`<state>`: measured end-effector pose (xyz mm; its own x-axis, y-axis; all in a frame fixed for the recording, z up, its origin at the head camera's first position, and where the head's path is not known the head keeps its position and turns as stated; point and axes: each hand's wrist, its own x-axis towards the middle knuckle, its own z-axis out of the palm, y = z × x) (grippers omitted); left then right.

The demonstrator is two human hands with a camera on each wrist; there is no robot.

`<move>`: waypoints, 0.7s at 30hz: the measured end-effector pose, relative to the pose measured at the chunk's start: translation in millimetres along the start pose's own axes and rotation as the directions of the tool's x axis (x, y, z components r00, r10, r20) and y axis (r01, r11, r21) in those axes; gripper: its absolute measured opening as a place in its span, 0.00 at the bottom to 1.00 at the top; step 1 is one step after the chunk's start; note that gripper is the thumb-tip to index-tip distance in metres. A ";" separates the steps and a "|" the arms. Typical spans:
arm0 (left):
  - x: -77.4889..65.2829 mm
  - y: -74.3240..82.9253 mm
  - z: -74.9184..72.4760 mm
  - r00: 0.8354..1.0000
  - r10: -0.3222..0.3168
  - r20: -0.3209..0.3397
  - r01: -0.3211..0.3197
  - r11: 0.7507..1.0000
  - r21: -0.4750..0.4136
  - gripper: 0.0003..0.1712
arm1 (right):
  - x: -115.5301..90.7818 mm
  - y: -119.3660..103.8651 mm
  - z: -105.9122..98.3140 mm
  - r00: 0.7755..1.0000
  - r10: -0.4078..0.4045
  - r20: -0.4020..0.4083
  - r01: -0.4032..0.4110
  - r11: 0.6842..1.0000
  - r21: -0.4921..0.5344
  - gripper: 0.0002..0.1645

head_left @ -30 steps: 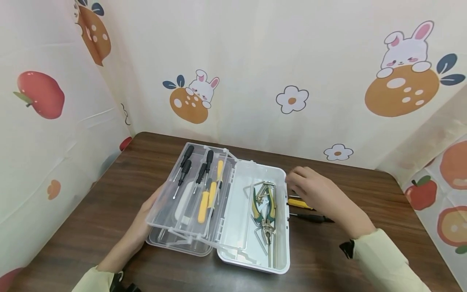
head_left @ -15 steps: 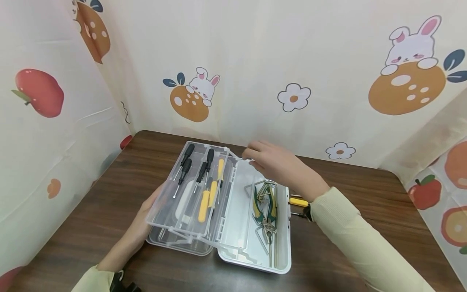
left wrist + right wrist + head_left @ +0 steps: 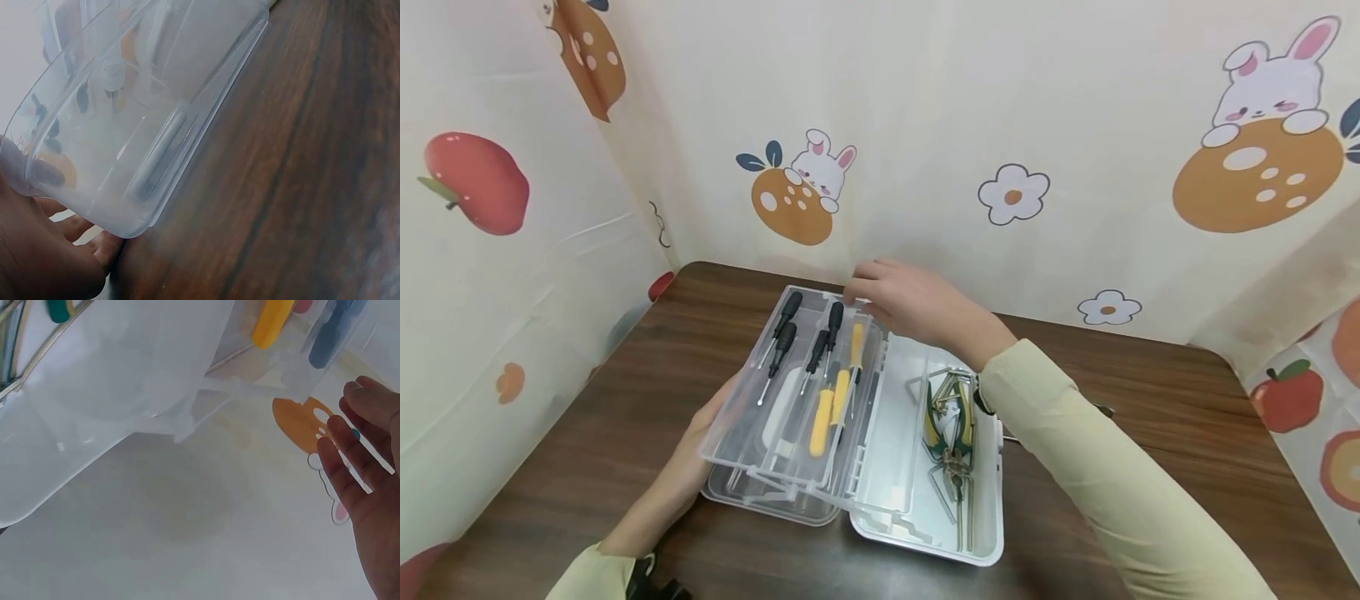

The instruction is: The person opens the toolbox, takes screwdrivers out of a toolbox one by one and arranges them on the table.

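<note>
My left hand (image 3: pixel 696 442) holds the left side of the clear plastic tray (image 3: pixel 103 206) that folds out from a white toolbox (image 3: pixel 891 450). In the left wrist view its fingers (image 3: pixel 75 226) curl at the tray's edge. Several black-handled screwdrivers (image 3: pixel 785 339) and yellow-handled tools (image 3: pixel 822 422) lie in the tray. My right hand (image 3: pixel 917 304) hovers by the tray's back right corner, holding nothing. The right wrist view shows its fingers (image 3: pixel 340 472) loosely extended, apart from the plastic. Inside the box are green-and-yellow pliers (image 3: pixel 957 429) and several hex keys (image 3: pixel 942 493).
A brown wooden table (image 3: pixel 587 467) carries the box. Right of it, a dark tool end (image 3: pixel 1103 410) peeks out past the right sleeve (image 3: pixel 1075 450), which hides the rest. A printed curtain (image 3: pixel 917 150) hangs behind and along both sides.
My right hand has swung left from beside the box, over its back edge, to the tray's back corner. The left hand stays at the tray. The view has shifted slightly.
</note>
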<state>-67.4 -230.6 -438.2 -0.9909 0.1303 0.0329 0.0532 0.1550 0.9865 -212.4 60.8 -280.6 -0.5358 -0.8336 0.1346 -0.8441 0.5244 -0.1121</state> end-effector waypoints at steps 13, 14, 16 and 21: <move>3.7 -0.7 3.6 0.999 0.039 -0.018 -0.039 0.999 0.003 0.32 | 22.1 -6.1 12.3 0.991 -0.091 0.098 0.101 0.989 -0.106 0.21; 3.7 -0.9 3.3 0.999 0.042 -0.018 -0.042 0.999 0.004 0.32 | 22.4 -6.7 12.5 0.991 -0.090 0.101 0.101 0.988 -0.113 0.21; 3.7 -1.7 2.5 0.999 0.043 -0.017 -0.043 0.999 0.005 0.32 | 23.1 -7.7 12.8 0.991 -0.083 0.105 0.097 0.987 -0.126 0.21; 3.5 -2.8 0.5 0.999 0.031 -0.014 -0.031 0.999 0.011 0.31 | 24.8 -9.2 15.2 0.991 -0.065 0.117 0.082 0.987 -0.141 0.20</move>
<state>-70.9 -230.1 -441.0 -0.9904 0.1215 0.0662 0.0855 0.1613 0.9832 -217.6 32.7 -291.2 -0.4731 -0.8806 0.0259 -0.8797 0.4738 0.0394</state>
